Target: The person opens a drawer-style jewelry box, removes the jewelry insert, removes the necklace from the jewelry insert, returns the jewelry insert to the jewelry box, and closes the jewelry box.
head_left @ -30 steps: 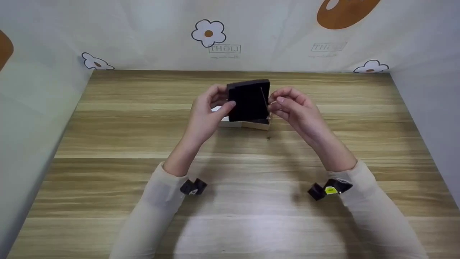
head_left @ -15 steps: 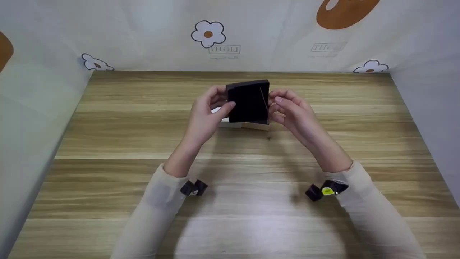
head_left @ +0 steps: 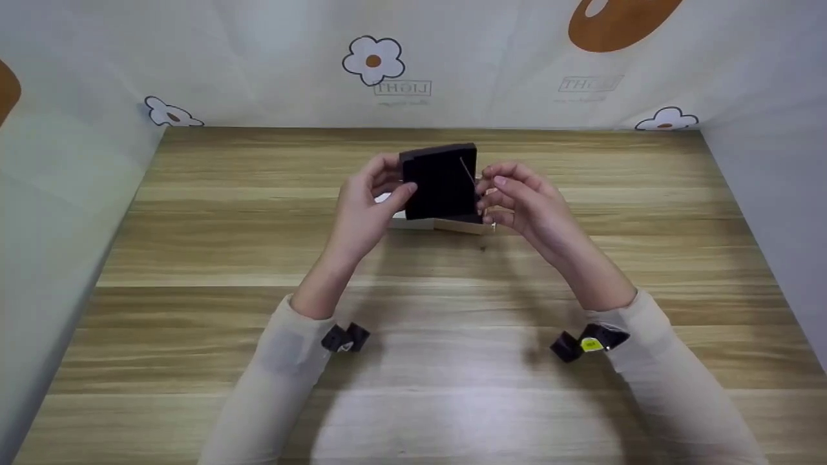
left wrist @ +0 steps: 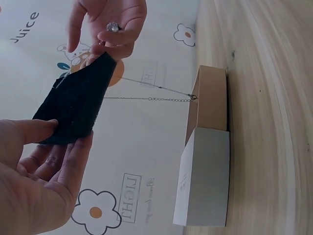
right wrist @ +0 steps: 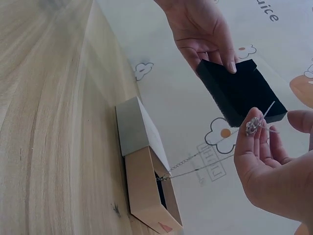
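Note:
My left hand (head_left: pixel 365 206) grips a black velvety jewellery pad (head_left: pixel 439 184) by its left side, thumb on the front face and fingers behind. Across the pad's upper right corner runs part of a thin silver necklace chain (head_left: pixel 466 169). To the right of the pad is my right hand (head_left: pixel 530 200), its fingers loosely bent near the pad's edge. In the right wrist view a sparkling pendant (right wrist: pixel 253 126) lies against one of its fingers, with the thumb apart from it. Two strands of chain (left wrist: pixel 142 98) run from the pad and hand down to the small box below.
The small box stands on the wooden table (head_left: pixel 413 361) behind and below the pad, with a white part (left wrist: pixel 208 176) and a tan part (left wrist: pixel 212 98). The chain's clasp end (right wrist: pixel 160 178) reaches its opening. A patterned curtain (head_left: pixel 278 64) closes the back.
The pad has shifted slightly left with my left hand. My right hand's lower fingers have spread and moved toward the pad's lower right corner, and the pendant now shows beside them.

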The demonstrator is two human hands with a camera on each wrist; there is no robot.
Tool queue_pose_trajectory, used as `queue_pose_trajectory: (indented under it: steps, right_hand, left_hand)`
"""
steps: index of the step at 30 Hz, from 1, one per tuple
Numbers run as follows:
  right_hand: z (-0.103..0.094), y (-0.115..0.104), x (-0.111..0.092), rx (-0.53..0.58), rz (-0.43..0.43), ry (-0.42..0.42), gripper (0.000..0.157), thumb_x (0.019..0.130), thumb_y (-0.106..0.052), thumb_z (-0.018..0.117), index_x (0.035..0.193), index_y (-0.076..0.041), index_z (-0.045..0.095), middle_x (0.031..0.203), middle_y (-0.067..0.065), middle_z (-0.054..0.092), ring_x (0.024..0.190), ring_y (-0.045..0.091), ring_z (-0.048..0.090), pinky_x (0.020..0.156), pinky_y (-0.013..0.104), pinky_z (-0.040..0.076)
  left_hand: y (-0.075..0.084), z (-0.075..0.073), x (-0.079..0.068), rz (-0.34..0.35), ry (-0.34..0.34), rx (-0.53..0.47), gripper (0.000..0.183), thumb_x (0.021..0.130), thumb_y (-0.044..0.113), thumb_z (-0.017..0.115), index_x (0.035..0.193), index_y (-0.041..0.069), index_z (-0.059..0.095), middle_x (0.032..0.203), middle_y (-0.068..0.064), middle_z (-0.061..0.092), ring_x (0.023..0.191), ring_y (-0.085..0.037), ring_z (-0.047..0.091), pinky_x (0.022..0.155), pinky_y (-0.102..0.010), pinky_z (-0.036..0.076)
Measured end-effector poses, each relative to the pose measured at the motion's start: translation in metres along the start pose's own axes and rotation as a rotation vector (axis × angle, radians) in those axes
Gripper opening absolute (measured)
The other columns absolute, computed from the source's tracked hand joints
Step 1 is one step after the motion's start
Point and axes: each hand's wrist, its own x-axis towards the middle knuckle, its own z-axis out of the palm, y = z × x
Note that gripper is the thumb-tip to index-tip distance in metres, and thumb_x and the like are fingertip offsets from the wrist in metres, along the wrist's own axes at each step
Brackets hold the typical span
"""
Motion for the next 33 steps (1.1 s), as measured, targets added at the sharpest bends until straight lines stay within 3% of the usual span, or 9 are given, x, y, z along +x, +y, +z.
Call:
queue_pose_trajectory:
  steps: [9,26,33]
  right_hand:
    - [-0.0012,-0.0023,-0.0010,-0.021,0.007,-0.025,0.016,0.104,-0.009,0.042,0.108,-0.011,0.058,0.096,0.005,0.072,0.080,0.016,0.068,0.076,0.029,0.060]
    - [-0.0011,-0.0023,-0.0003,0.017,-0.018,-0.035,0.017,0.103,-0.006,0.043,0.111,-0.008,0.058,0.104,0.009,0.074,0.089,0.018,0.072,0.084,0.032,0.060]
    - [-0.0029,-0.0028,-0.0006,-0.014,0.024,-0.017,0.018,0.103,-0.007,0.045,0.105,-0.009,0.062,0.095,0.006,0.075,0.082,0.016,0.071,0.079,0.028,0.060]
  left_hand:
    - [-0.0030,-0.0007,-0.0002,0.015,0.006,0.027,0.023,0.089,-0.005,0.065,0.112,-0.004,0.064,0.108,-0.015,0.069,0.096,-0.016,0.068,0.088,-0.024,0.056]
    - [-0.0019,0.0027,-0.0044,-0.025,-0.032,0.113,0.021,0.091,-0.001,0.067,0.111,-0.003,0.064,0.110,-0.017,0.071,0.101,-0.022,0.069,0.092,-0.030,0.056]
    - [-0.0007,0.0035,-0.0057,-0.043,-0.023,0.134,0.021,0.092,0.001,0.067,0.112,-0.001,0.064,0.111,-0.014,0.070,0.102,-0.020,0.069,0.091,-0.030,0.056]
